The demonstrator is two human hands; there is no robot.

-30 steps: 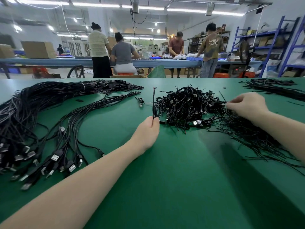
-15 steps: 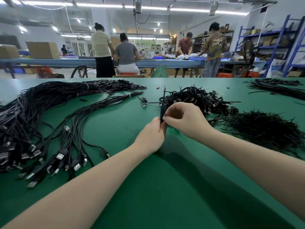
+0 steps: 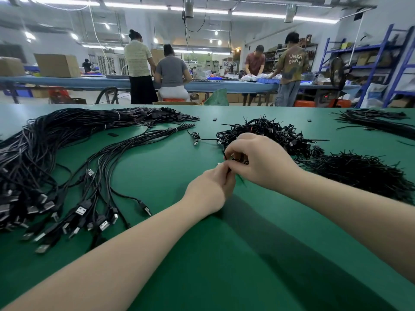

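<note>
Our left hand [image 3: 211,182] curls its fingers round a small coiled black cable [image 3: 240,160], and our right hand [image 3: 256,160] pinches a thin black wire tie [image 3: 225,156] at the same spot, the two hands touching just above the green counter [image 3: 224,254]. We judge we are binding the coil; the next move calls for twisting the tie tight without letting the loops spring. The coil sits between both hands, just before the heap of bundled black cables [image 3: 269,133], with the pile of loose black ties [image 3: 363,171] to the right

Bare left hand [image 3: 208,187] and right hand [image 3: 265,162], forearms apparently sleeveless.
</note>
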